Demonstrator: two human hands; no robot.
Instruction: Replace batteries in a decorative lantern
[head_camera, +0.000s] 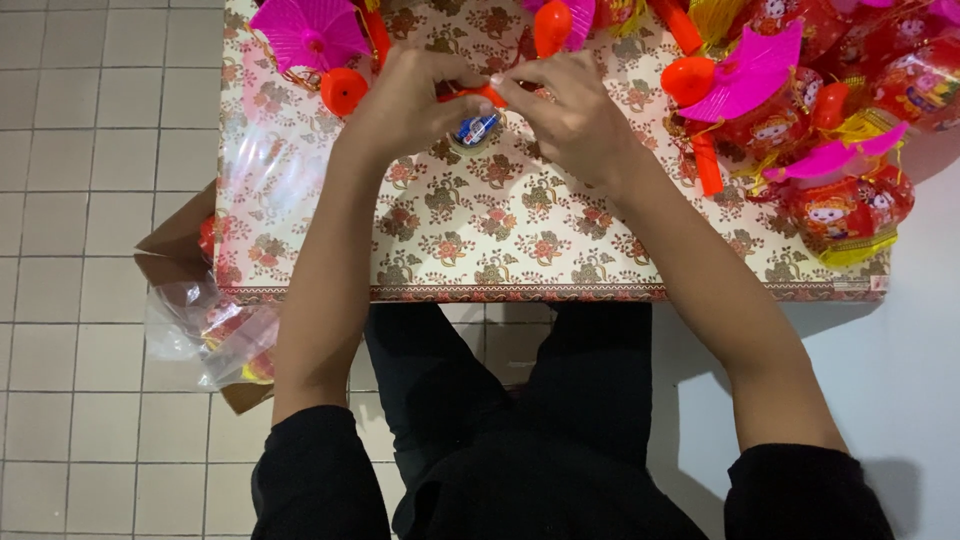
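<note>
A small orange-red piece (487, 95) is pinched between the two hands at the far middle of the counter (520, 250), which is covered in a floral patterned cloth. The left hand (415, 100) is curled over the piece's left end, and the right hand (570, 115) is closed on its right end with thumb and forefinger; the fingers of both are clenched on it, though the exact contact is hidden by the knuckles. Just beneath the piece a small round item with blue and white (477, 130) is seen, touching or nearly touching the left hand; which cannot be told.

The grip is judged to be slight, held only at the tips, so the piece could slip and drop onto the counter, or roll off the near edge onto the tiled floor (90, 150). The round item below could be knocked aside by either palm. To the right a crowded heap of red lanterns (850, 205) with pink fan-shaped parts (755, 70) lies near the right forearm, and could be swept or tangled by a wide elbow movement. At the far left a pink fan-shaped top (310, 35) and an orange cap (343, 90) sit close to the left hand and could be nudged. A clear plastic bag (215, 325) hangs off the near left edge of the counter, and its contents might spill if it is pulled
</note>
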